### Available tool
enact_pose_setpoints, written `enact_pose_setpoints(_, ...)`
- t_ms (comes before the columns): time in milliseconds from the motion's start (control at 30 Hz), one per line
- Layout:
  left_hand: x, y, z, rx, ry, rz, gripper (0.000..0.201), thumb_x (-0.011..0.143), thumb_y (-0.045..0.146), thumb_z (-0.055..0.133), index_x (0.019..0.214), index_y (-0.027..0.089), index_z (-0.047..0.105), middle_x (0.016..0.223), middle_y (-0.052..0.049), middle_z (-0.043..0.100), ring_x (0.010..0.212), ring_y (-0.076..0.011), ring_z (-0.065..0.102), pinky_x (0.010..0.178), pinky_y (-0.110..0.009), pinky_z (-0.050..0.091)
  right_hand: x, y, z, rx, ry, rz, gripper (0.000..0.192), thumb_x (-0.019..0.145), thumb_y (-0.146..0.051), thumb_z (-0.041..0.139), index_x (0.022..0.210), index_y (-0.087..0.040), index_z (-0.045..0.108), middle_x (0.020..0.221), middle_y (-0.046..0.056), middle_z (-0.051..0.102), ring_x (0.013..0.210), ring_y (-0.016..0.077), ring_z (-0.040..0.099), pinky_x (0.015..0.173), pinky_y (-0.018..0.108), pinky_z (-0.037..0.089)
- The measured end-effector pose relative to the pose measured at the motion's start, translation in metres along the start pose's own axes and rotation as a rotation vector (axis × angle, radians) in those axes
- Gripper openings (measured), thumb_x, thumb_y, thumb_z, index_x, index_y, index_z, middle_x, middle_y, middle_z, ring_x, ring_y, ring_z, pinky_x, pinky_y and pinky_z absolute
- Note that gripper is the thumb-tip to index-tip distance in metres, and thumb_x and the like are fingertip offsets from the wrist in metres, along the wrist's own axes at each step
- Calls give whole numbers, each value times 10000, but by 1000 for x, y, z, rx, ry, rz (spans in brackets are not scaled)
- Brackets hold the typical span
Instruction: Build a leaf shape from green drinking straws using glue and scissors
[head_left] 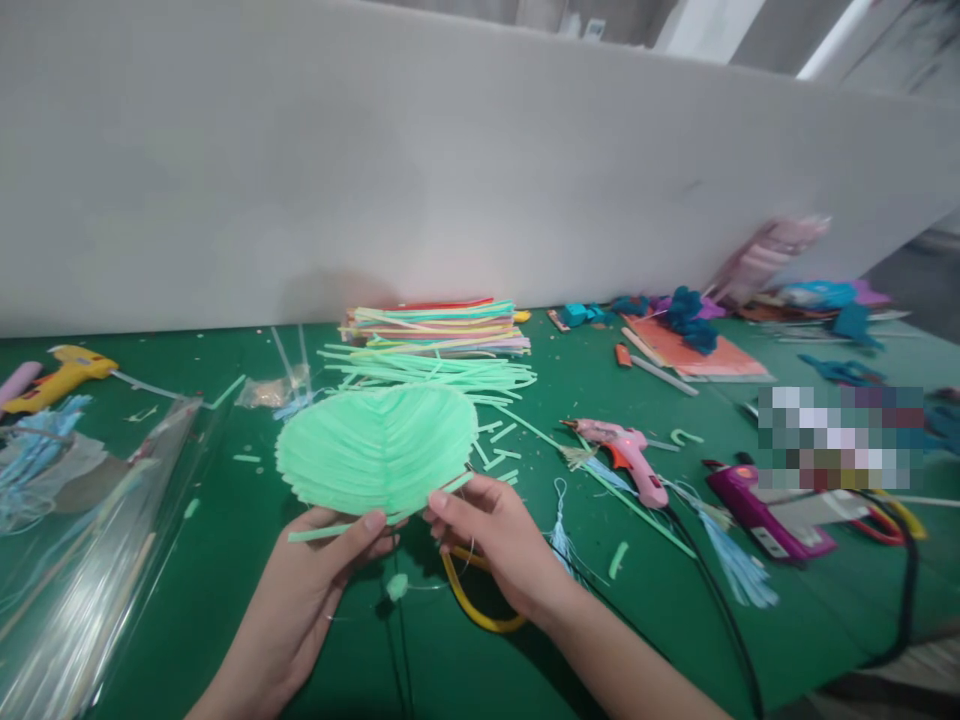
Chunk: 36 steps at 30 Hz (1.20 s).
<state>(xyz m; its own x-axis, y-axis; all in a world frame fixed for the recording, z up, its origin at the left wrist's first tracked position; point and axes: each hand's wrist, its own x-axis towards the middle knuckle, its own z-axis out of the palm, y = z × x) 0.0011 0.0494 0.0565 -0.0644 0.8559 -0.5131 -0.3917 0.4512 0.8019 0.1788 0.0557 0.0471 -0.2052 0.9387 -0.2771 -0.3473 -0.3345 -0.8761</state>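
Note:
A mint-green leaf-shaped piece, made of pipe cleaners laid side by side, is held up over the table. My left hand is closed on its lower edge, thumb on top. Along that edge runs a green pipe cleaner, its free end sticking out to the left. My right hand pinches the pipe cleaner at the right. Beneath that hand shows a yellow loop handle, apparently of scissors; whether the hand grips it is hidden. A small green tuft shows below the leaf.
Behind the leaf lie loose green pipe cleaners and a multicoloured bundle. A pink glue gun with a black cord lies right, near blue tassels. At left are a yellow glue gun and clear plastic sleeves.

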Motion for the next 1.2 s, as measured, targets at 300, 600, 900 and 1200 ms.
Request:
enact_pose_setpoints(300, -1, 1, -3, -72, 17, 46, 278, 493, 216, 921, 628, 186, 680, 715, 11, 729, 733, -158, 706, 687, -210, 609, 0, -6, -2, 102, -38, 99, 287, 696, -402, 815, 745, -147, 692, 707, 3, 669, 598, 73, 585, 542, 182, 454)
enact_pose_setpoints(600, -5, 2, 1, -54, 36, 113, 263, 528, 198, 907, 718, 214, 725, 751, 24, 744, 708, -137, 702, 673, -177, 594, 0, -5, -1, 121, -57, 47, 255, 749, -396, 762, 769, -161, 665, 732, -1, 664, 642, 86, 600, 568, 195, 466)
enact_pose_setpoints(900, 0, 5, -5, -33, 34, 157, 430, 581, 195, 881, 987, 173, 740, 967, -66, 770, 910, -229, 725, 714, -205, 602, -3, -2, 0, 27, -156, 101, 318, 679, -392, 814, 841, -151, 683, 742, 19, 700, 661, 107, 639, 609, 217, 472)
enact_pose_setpoints(1200, 0, 13, -12, 77, -85, 91, 252, 655, 198, 842, 875, 139, 734, 916, -50, 754, 834, -163, 710, 700, -184, 587, 0, 4, -2, -121, -159, 28, 362, 649, -431, 823, 859, -168, 688, 710, -11, 677, 626, 113, 633, 649, 264, 503)
